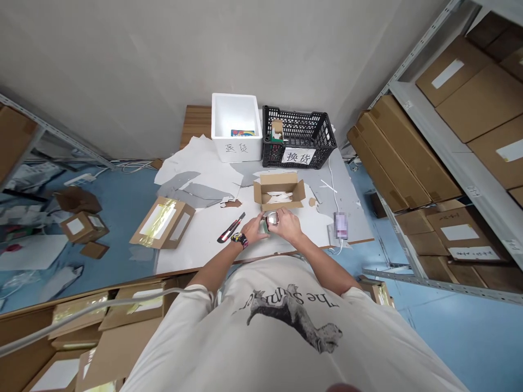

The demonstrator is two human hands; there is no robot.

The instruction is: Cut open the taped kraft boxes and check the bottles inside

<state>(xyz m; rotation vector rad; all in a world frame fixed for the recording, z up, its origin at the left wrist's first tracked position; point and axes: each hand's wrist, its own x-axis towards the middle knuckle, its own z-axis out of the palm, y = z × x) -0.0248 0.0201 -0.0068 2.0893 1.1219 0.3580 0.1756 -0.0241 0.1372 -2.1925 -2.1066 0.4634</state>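
Close to the table's front edge, my left hand (254, 228) is closed around the side of a small pale-green box-like item (263, 225). My right hand (288, 224) grips a small shiny silver item (272, 219) with a dark edge, right beside the green one; its kind is too small to make out. Just beyond my hands stands an open cardboard box (300, 191) with its flaps spread and white paper pieces inside. A red and black utility knife (231, 227) lies left of my left hand.
A taped carton (162, 222) sits at the table's left. At the back stand a white foam box (237, 148) and a black plastic crate (299, 139), each holding small packages. A phone (340, 225) with a cable lies right. Shelves of cartons (453, 228) flank the right side.
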